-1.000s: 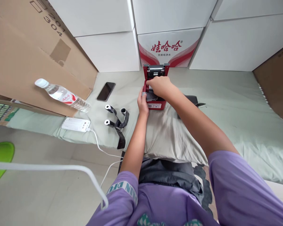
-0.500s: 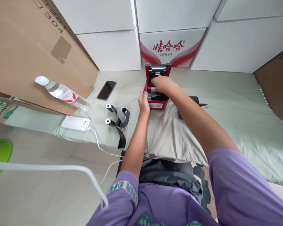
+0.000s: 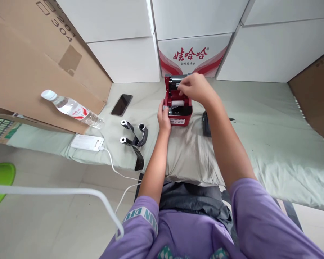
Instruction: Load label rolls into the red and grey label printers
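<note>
A small red and black label printer (image 3: 178, 121) stands on the cloth with its lid (image 3: 175, 81) raised. Inside it lies a white roll (image 3: 177, 103). My left hand (image 3: 164, 117) grips the printer's left side, thumb on the front corner. Above the printer's right side, in front of the raised lid, hovers my right hand (image 3: 196, 87). Its fingers are curled and pinched together; whether anything is between them is hidden. Left of the printer lie several black ribbon rolls (image 3: 136, 133) joined by loose black film.
A phone (image 3: 121, 104), a water bottle (image 3: 72, 109) and a white power bank (image 3: 87, 142) with a cable lie to the left. White boxes (image 3: 121, 61) line the back. A dark device (image 3: 206, 124) is partly behind my right forearm. A brown carton (image 3: 54, 64) stands at left.
My right hand has come up out of the printer to a spot by the raised lid, uncovering the white roll. My left hand stays on the printer's side.
</note>
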`<state>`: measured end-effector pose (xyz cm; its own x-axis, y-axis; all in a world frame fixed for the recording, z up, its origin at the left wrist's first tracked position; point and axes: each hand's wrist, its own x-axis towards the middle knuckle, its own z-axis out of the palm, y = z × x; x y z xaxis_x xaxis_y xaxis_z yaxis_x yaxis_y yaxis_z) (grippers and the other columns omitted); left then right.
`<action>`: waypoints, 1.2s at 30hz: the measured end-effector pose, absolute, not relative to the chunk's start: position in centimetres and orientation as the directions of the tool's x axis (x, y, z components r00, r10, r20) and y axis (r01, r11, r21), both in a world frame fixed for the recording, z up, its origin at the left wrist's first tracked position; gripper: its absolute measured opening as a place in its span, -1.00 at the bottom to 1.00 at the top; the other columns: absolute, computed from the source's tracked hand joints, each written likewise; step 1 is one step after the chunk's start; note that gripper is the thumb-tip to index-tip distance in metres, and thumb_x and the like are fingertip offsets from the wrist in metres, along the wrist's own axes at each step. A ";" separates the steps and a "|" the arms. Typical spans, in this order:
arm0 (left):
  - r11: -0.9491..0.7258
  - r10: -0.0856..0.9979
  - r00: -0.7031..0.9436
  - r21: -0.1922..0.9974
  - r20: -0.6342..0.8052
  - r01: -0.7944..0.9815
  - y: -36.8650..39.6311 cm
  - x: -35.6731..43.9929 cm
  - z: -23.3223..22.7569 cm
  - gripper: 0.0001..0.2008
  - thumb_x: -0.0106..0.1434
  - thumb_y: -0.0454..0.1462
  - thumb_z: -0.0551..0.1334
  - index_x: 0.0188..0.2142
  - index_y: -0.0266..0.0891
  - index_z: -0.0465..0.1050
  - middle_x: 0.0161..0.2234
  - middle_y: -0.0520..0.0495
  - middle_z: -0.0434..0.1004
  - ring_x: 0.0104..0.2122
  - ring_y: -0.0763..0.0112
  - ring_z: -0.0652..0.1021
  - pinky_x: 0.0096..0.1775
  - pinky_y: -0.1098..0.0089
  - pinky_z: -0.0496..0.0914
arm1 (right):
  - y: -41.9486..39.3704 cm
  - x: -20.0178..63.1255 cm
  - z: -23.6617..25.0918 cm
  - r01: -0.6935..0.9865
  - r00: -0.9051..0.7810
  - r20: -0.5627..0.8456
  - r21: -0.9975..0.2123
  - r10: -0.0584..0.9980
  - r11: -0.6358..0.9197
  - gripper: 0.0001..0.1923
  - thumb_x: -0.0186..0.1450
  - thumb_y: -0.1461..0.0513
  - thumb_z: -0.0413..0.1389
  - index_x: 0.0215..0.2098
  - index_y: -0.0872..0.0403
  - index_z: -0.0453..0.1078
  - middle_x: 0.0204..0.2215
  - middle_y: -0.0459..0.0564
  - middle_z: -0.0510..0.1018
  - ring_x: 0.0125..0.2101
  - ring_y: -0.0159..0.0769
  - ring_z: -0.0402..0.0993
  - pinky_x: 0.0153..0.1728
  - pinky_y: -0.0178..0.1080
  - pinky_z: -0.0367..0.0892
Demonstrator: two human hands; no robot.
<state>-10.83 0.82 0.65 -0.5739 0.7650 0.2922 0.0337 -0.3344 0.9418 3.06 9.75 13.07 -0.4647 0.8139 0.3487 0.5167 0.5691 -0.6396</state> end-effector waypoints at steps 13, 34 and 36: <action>-0.342 0.585 -0.450 0.708 0.675 0.618 -0.9 -10.4 2.0 -0.67 0.45 -0.18 0.18 -0.41 -0.16 0.60 0.10 -0.20 0.55 0.19 0.09 0.48 0.27 0.09 0.33 | 12.7 3.3 7.4 0.318 -0.183 0.593 -0.719 0.784 0.618 -0.44 0.50 -0.22 -0.03 0.14 -0.02 0.43 0.09 0.15 0.50 0.20 -0.01 0.42 0.35 0.13 0.28; -0.277 0.816 -0.563 0.943 0.131 -0.182 2.3 -12.0 1.9 -0.55 0.38 0.00 0.29 0.15 -0.14 0.56 0.25 -0.14 0.56 0.30 0.18 0.50 0.32 0.23 0.37 | 8.2 2.6 1.3 -0.029 -0.017 0.193 -0.981 0.981 0.193 -0.38 0.30 0.11 0.10 0.33 -0.14 0.20 0.22 0.04 0.43 0.22 -0.13 0.40 0.31 0.10 0.34; -0.232 0.837 -0.544 0.937 0.056 -0.260 2.2 -12.0 2.1 -0.59 0.33 -0.09 0.32 0.13 -0.15 0.58 0.21 -0.13 0.61 0.26 0.17 0.55 0.27 0.25 0.43 | 8.0 2.3 1.5 -0.089 -0.054 0.114 -0.990 0.992 0.109 -0.39 0.30 0.07 0.08 0.31 -0.12 0.23 0.18 0.03 0.49 0.17 -0.14 0.46 0.27 0.06 0.40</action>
